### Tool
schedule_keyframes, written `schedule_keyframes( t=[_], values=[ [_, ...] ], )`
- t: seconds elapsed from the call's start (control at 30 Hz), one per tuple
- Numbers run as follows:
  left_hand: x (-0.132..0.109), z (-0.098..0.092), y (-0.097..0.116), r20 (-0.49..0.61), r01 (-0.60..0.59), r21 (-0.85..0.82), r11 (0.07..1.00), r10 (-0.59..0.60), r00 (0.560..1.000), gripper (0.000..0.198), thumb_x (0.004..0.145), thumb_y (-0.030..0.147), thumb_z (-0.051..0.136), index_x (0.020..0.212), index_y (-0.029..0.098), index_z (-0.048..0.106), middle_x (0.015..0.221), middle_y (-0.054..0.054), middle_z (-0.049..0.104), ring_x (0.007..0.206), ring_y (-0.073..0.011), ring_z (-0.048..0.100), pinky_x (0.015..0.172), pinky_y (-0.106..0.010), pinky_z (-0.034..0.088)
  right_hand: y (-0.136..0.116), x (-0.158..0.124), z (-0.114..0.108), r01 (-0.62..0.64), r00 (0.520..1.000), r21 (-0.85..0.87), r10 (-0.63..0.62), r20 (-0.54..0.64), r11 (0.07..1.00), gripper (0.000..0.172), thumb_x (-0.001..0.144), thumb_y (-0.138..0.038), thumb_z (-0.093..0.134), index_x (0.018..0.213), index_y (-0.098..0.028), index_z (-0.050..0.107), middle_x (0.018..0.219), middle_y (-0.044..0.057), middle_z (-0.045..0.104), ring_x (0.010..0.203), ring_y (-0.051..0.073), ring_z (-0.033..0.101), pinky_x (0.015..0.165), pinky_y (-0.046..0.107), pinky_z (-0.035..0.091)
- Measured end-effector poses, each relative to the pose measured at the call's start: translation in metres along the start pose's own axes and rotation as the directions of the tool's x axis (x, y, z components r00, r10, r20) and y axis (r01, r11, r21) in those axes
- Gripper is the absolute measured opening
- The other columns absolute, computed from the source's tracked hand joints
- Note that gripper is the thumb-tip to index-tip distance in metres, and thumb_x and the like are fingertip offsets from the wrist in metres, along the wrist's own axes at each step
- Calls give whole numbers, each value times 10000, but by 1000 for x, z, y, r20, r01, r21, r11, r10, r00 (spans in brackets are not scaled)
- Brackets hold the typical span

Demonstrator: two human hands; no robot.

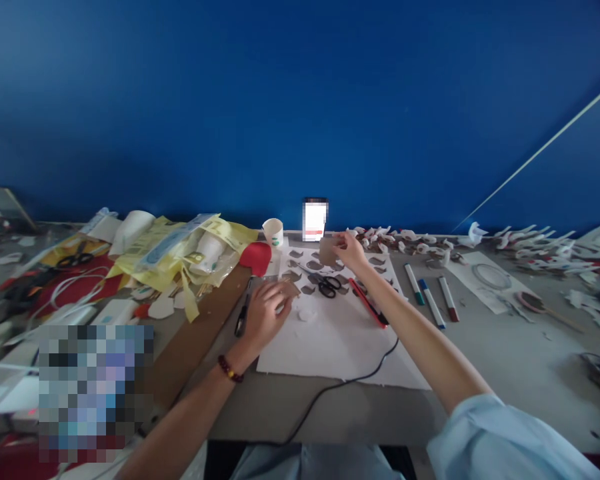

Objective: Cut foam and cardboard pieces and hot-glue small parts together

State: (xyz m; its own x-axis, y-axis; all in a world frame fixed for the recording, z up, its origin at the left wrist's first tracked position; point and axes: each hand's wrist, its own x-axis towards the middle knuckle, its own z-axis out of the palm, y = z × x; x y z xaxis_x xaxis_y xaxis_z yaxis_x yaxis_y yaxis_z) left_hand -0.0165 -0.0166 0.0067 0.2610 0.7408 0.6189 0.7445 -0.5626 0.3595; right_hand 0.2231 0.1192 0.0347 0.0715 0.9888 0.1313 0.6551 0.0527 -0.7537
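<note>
A grey-brown piece of card [327, 253] is pinched in the fingertips of my right hand [351, 252], raised over the far part of a white sheet [325, 347]. My left hand [269, 308] is at the sheet's left side, fingers curled on another grey-brown piece of card [292, 289]; the palm hides part of the grip. Rows of small grey curved cut-outs [307, 289] lie on the sheet. Between my hands rest black-handled scissors [330, 287]. A red and black tool [367, 303] lies beneath my right forearm. Beside my left hand is a black craft knife [243, 310].
A lit phone [315, 221] stands against the blue wall beside a paper cup [273, 232]. Several markers [433, 303] and white bird-like pieces [420, 243] are to the right. Yellow packaging [180, 250] piles up left. A black cable [325, 390] crosses the front.
</note>
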Motion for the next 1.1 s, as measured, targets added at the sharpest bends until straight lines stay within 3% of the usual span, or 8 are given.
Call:
schedule_keyframes(
  t=[0.1,0.3,0.43,0.5,0.63,0.77,0.9,1.1],
  values=[
    [2,-4,2,26,1,-21,1000,-1,1000,149,870,213,560,858,243,705,1195,-32,664,1093,-237,580,938,-462,455,-11,-4,-12,50,999,79,-49,-20,996,365,776,-299,578,1122,-187,553,916,44,639,786,169,606,640,259,473],
    [1,-3,6,-7,23,-31,999,-24,1000,391,869,108,482,1225,243,573,1300,-61,596,1179,-229,545,1004,-454,427,-34,-35,-28,152,988,430,-144,-50,890,345,773,-342,604,1081,-198,540,813,20,602,654,144,571,523,245,454],
    [0,-4,10,25,67,-250,966,-62,998,334,878,201,520,1205,237,577,1207,-70,647,1145,-222,572,992,-416,446,-45,-65,-31,143,987,501,-164,-4,853,356,772,-364,642,1076,-210,540,775,-4,583,622,128,549,528,251,458],
    [-1,-5,12,95,146,-414,899,-117,989,315,884,262,524,1191,222,582,1131,-80,675,1043,-213,624,913,-377,495,-50,-78,-31,123,976,512,-197,94,850,361,761,-367,671,1065,-211,557,766,-5,597,647,132,565,547,251,464],
    [-1,-6,15,180,323,-567,758,-269,946,285,822,368,600,1026,175,650,878,-65,706,777,-188,653,705,-302,526,-57,-96,-25,46,914,547,-256,314,836,336,745,-335,696,1033,-203,583,771,7,628,666,136,592,533,241,457],
    [0,-5,18,260,469,-598,650,-396,881,250,756,401,663,717,154,675,686,-40,662,667,-173,618,603,-264,479,-56,-102,-14,46,895,521,-266,357,852,313,743,-313,696,1022,-203,604,779,10,639,686,140,603,558,249,476],
    [2,-4,17,313,518,-672,530,-430,847,288,767,416,645,649,155,679,615,-22,655,606,-151,590,588,-255,453,-50,-102,-7,44,892,489,-255,373,871,283,782,-372,654,1002,-200,608,741,12,646,662,143,604,536,250,473],
    [6,-7,18,246,551,-703,450,-573,782,300,699,429,694,574,160,649,542,6,601,534,-122,530,521,-230,398,-45,-103,-10,-2,764,368,-236,600,930,196,727,-339,702,810,-168,655,708,19,679,637,134,613,559,238,450]
  ],
)
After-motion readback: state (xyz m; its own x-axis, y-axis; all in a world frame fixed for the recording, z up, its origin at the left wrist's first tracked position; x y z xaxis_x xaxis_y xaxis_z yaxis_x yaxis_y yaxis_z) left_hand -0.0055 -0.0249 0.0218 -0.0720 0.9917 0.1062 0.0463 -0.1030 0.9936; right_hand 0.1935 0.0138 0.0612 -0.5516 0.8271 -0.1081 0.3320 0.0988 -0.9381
